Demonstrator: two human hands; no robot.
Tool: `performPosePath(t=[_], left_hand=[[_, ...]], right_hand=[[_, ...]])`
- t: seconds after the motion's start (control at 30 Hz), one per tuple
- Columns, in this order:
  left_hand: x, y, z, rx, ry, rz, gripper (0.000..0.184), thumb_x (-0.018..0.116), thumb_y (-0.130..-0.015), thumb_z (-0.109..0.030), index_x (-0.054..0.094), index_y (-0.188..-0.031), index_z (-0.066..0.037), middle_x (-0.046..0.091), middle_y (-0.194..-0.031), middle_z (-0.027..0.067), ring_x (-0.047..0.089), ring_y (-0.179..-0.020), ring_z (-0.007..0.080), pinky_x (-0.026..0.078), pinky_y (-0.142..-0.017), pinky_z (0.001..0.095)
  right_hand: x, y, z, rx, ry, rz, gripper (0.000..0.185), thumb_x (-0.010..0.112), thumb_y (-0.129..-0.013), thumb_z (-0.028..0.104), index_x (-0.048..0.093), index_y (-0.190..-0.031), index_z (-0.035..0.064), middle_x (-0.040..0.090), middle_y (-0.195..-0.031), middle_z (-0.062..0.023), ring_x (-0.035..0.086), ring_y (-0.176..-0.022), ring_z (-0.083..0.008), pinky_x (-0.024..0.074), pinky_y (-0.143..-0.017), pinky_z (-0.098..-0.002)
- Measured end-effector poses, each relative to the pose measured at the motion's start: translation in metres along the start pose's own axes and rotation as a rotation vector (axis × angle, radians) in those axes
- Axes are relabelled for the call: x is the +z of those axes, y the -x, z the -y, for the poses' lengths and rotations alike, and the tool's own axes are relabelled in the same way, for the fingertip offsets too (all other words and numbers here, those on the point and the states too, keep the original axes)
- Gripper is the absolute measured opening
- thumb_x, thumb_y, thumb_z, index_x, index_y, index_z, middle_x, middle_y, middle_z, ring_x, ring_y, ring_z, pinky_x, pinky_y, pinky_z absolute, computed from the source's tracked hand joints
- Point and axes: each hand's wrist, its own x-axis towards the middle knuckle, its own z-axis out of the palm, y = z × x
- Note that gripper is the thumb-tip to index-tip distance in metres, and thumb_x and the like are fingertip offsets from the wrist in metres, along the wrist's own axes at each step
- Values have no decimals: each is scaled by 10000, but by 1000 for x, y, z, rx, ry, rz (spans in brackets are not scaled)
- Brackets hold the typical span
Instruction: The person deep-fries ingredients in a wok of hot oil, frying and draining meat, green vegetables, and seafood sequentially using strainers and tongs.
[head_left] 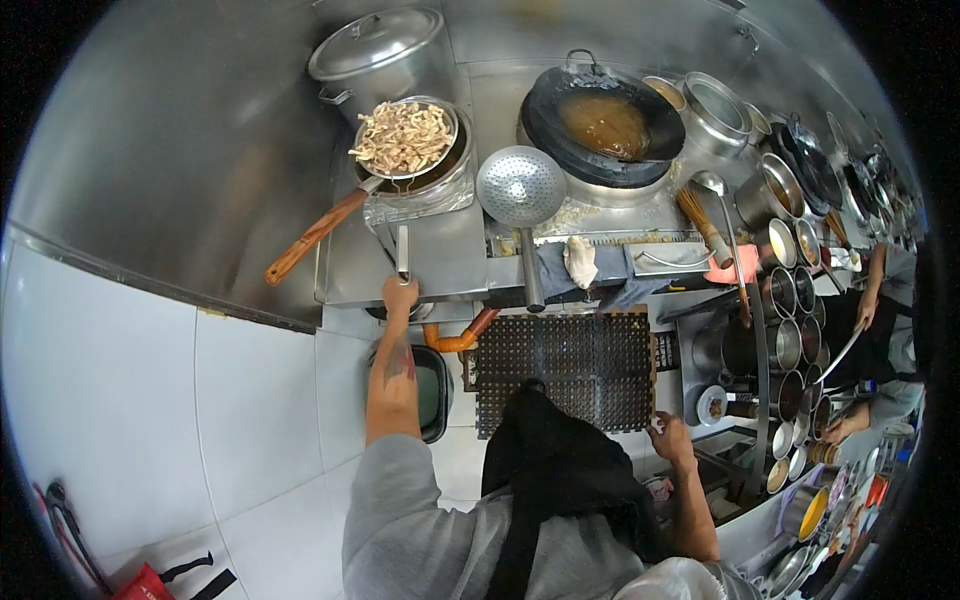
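My left hand [400, 297] is closed on a metal handle [403, 252] at the counter's front edge. Above it, a wooden-handled strainer [405, 138] full of fried-looking strips rests over a metal pot [440, 180]. Low beside my body hangs my right hand [672, 440], its fingers apart and holding nothing. A perforated skimmer [521, 187] lies right of the strainer, its handle over the counter edge. Further right, a black wok [603, 122] holds brown liquid.
A large lidded pot [380, 50] stands at the back left. On the right are a ladle [712, 184], a bamboo brush [705, 225] and stacked metal containers [787, 342]. Another person's hand [868, 310] is at the far right. A dark bin [430, 390] stands below the counter.
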Motion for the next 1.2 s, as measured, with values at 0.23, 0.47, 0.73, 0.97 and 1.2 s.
performPosePath(t=[0.23,0.47,0.73,0.97,1.2], left_hand=[[12,98,-45,-275,1174,157,217,612,-863,-152,546,-686,-44,512,-576,9,492,-472,90,383,-400,219],[-8,264,-132,-17,1310,497,172,585,-907,-193,581,-940,-24,570,-693,23,556,-566,97,458,-510,233],[-56,129,-43,-145,1547,571,490,438,-935,-470,519,-1079,-8,637,-953,131,630,-874,248,514,-718,367],[-135,4,-87,-141,1358,625,385,456,-963,-282,407,-1225,-4,608,-888,122,580,-693,190,504,-613,330],[-141,11,-111,-227,1319,351,177,427,-964,-161,478,-1057,-19,539,-745,52,408,-436,77,226,-259,210]], right_hand=[[31,10,20,-93,-225,88,418,655,-821,254,578,-1139,-7,647,-997,-190,634,-931,-303,491,-808,-369],[10,-26,217,-440,-811,176,530,588,-886,372,505,-1230,-23,642,-986,-142,613,-919,-223,475,-813,-336],[-37,-105,281,-283,-641,20,443,523,-913,412,539,-1007,-21,588,-733,-154,603,-595,-243,488,-594,-383],[-139,-179,387,-718,-6,-416,421,542,-868,385,606,-890,-30,618,-822,-286,604,-825,-446,469,-751,-507],[-209,-242,502,-952,505,-476,200,649,-741,200,662,-815,15,660,-798,-200,659,-792,-356,536,-682,-428]])
